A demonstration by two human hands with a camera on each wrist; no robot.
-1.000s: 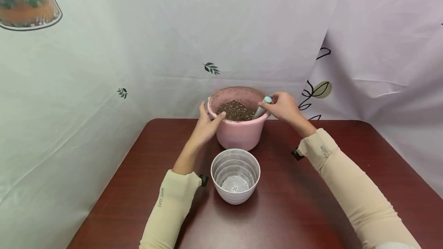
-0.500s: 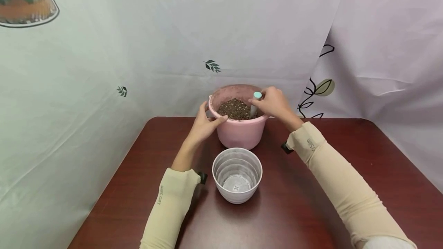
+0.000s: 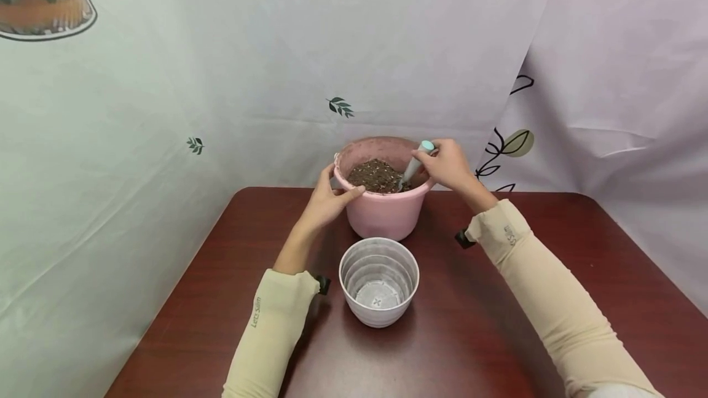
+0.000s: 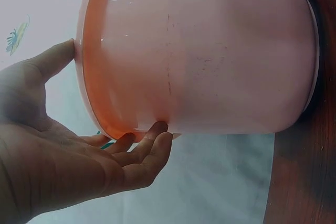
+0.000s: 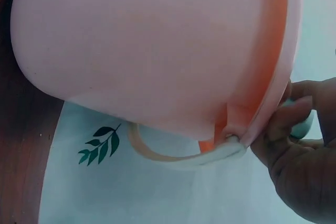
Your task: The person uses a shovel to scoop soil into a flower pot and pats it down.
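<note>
A pink bucket of dark soil stands at the back of the table. My left hand grips its left side, thumb on the rim and fingers curled against the outer wall. At the right rim, my right hand pinches a garden trowel by its pale grey handle with a teal end. The trowel leans to the right, its lower end hidden in the soil. In the right wrist view, only the teal end shows between the fingers. A grey-white ribbed pot stands upright in front, with no soil inside.
The dark red table ends at a pale cloth backdrop printed with leaves and jars. The bucket's pale handle hangs down along its far side. The pot stands between my forearms.
The trowel handle went from leaning right to nearly upright and further left, then tilted back to the right with my right hand. The left hand stays at the rim; the pot stands still.
</note>
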